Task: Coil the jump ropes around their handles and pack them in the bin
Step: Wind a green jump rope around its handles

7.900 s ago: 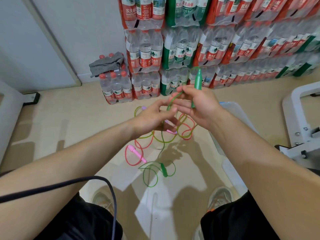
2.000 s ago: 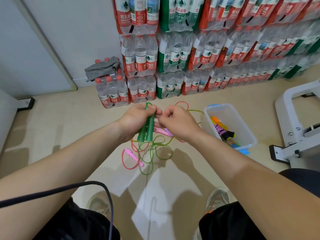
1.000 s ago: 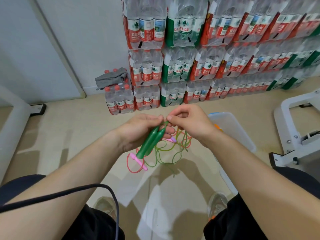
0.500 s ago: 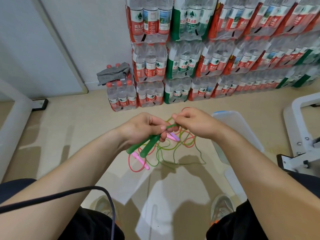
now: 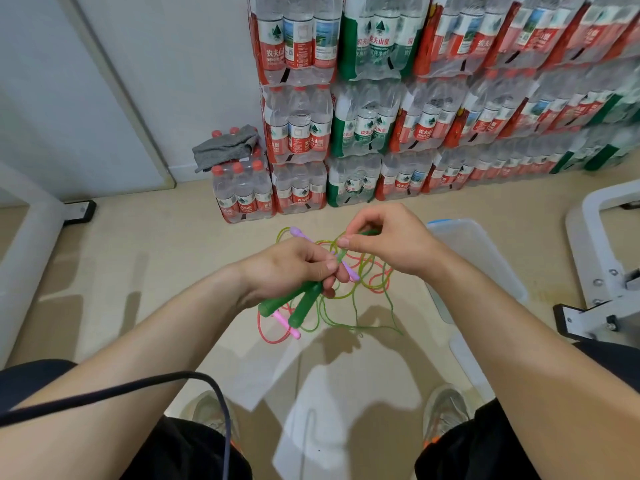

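Premises: beige floor (image 5: 114,271) against a white wall, with shrink-wrapped packs of water bottles (image 5: 367,129) stacked several tiers high along the back. A grey cloth (image 5: 225,148) lies on top of the lowest pack at the left end. A white metal frame (image 5: 602,244) stands at the right edge. A black cable (image 5: 138,388) crosses the left forearm near the camera.

Left hand (image 5: 291,268): grip closed round the two green handles (image 5: 301,304), which lie side by side and point down and to the left, their butt ends clear of the palm.

Right hand (image 5: 384,240): thumb and forefinger pinch the green cord (image 5: 341,253) just above the tops of the handles, close to the left fingertips. The other fingers are curled.

Green cord, remainder: hangs from the hands in loose, uncoiled loops down to the floor below and to the right.

Second rope: a pink handle (image 5: 289,325) lies on the floor directly beneath the green handles, and its red cord (image 5: 379,282) is tangled among the green loops. A lilac handle end (image 5: 297,232) shows above the left hand.

Bin (image 5: 485,258): clear plastic, blue-trimmed, on the floor to the right, partly hidden by the right forearm. Contents cannot be made out.
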A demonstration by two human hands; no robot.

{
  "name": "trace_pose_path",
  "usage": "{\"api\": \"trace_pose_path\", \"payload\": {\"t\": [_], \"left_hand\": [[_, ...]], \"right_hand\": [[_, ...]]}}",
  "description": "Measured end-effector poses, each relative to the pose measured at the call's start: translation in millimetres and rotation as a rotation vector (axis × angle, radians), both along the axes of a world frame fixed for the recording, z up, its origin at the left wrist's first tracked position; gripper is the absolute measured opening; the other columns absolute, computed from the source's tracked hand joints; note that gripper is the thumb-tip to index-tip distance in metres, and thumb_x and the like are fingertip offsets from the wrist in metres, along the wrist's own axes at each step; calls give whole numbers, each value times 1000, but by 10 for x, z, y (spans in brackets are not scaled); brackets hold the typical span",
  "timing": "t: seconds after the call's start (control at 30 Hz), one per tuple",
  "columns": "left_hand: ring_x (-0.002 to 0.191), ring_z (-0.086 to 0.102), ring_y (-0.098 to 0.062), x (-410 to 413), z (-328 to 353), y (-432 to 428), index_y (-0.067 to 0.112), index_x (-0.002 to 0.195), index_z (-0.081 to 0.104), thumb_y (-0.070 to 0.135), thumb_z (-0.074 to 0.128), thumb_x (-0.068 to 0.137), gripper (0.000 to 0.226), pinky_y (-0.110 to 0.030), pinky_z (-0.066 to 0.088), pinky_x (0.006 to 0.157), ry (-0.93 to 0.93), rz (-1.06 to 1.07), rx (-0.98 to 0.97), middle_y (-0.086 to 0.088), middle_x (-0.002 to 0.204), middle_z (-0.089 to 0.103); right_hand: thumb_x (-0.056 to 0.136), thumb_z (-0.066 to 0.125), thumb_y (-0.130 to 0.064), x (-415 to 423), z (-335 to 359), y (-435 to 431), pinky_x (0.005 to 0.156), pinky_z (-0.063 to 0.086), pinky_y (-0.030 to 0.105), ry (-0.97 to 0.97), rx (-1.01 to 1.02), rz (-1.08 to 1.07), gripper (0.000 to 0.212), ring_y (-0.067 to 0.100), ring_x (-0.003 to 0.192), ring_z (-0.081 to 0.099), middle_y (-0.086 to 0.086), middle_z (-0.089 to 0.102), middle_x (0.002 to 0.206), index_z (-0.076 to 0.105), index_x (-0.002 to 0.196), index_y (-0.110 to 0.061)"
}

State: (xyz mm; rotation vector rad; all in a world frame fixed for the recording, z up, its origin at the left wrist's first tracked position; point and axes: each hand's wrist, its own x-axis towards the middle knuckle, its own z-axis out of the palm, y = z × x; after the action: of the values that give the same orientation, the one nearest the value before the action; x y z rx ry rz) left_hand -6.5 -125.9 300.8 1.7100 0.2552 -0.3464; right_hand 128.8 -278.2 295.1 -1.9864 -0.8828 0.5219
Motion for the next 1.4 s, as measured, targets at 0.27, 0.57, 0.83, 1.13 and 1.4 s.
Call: {"api": "trace_pose_path", "payload": {"t": [0.27, 0.57, 0.83, 1.13, 1.4], "left_hand": [[81, 65, -22, 39, 32, 117, 3, 90, 67, 4, 42, 102, 27, -31, 51, 89, -128, 337, -439, -5, 70, 59], [88, 68, -17, 58, -213, -26, -5, 98, 70, 0, 50, 100, 21, -24, 53, 83, -84, 642, -410, -6, 94, 74], [71, 69, -22, 48, -283, -111, -10, 109, 67, -3, 52, 99, 19, -27, 59, 63, -112, 660, -292, -7, 89, 76], [83, 69, -18, 97, -350, -104, 5, 119, 66, 1, 58, 99, 23, -27, 60, 79, -201, 824, -177, -8, 110, 75], [101, 66, -9, 85, -419, -295, -1, 133, 56, 1, 36, 107, 33, -15, 57, 72, -129, 806, -181, -9, 129, 66]], "right_hand": [[106, 51, -32, -194, -137, 25, 55, 38, 29, 374, 73, -79, 36, 10, 46, 36, -5, 40, 53, 58, 76, -12], [105, 47, -30, -492, -262, 107, 54, 49, 32, 491, -64, -64, 29, 18, 46, 50, 3, 54, 61, 58, 85, -12], [106, 44, -31, -570, -235, 103, 50, 45, 26, 520, -160, -56, 36, 18, 42, 50, 3, 52, 54, 58, 80, -10], [106, 41, -20, -720, -216, 153, 53, 45, 28, 384, -34, -36, 25, 17, 49, 52, 1, 59, 60, 66, 104, -17], [103, 46, -22, -785, -310, 118, 59, 53, 38, 113, -132, -14, 21, 18, 55, 63, 2, 67, 68, 57, 85, -17]]}}
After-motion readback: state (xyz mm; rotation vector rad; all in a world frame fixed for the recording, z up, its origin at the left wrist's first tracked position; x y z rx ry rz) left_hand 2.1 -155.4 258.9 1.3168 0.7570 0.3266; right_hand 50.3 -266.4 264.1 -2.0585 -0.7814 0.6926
